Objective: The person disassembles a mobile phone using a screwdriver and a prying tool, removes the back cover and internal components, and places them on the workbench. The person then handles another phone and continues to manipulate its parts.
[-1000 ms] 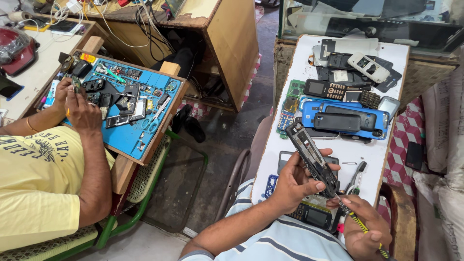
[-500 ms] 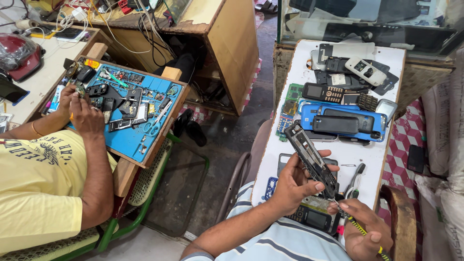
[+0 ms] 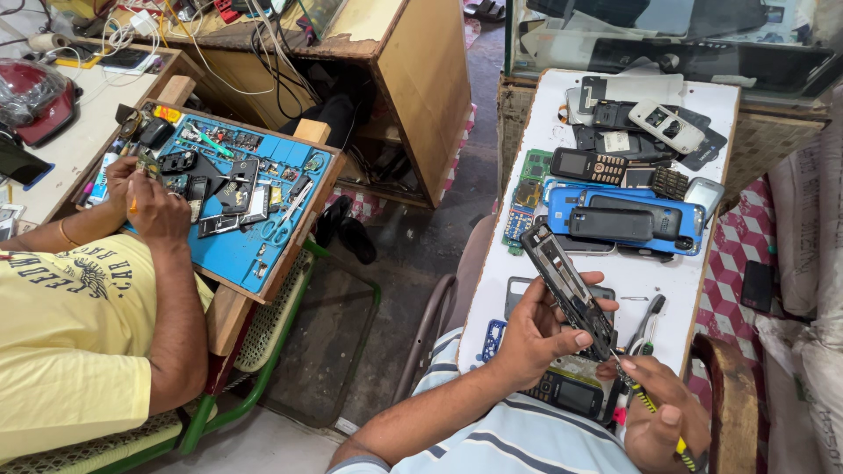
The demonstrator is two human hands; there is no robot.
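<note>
My left hand [image 3: 537,336] grips an opened black phone frame [image 3: 566,288] and holds it tilted above the white table [image 3: 659,290]. My right hand [image 3: 660,420] holds a yellow-and-black screwdriver [image 3: 650,406] with its tip against the frame's lower end. Under my hands lies a dark keypad phone [image 3: 571,395]. Black tweezers [image 3: 646,320] rest on the table just right of the frame.
Farther up the table lie a blue phone case [image 3: 623,219], a green circuit board [image 3: 525,197] and several old phones. At the left another person in a yellow shirt [image 3: 61,342] works with both hands over a blue mat [image 3: 237,246] of phone parts. A wooden cabinet [image 3: 421,79] stands behind.
My hands, the frame and the screwdriver stay nearly as they were. The view has shifted slightly. The other person's hands have moved a little over the blue mat.
</note>
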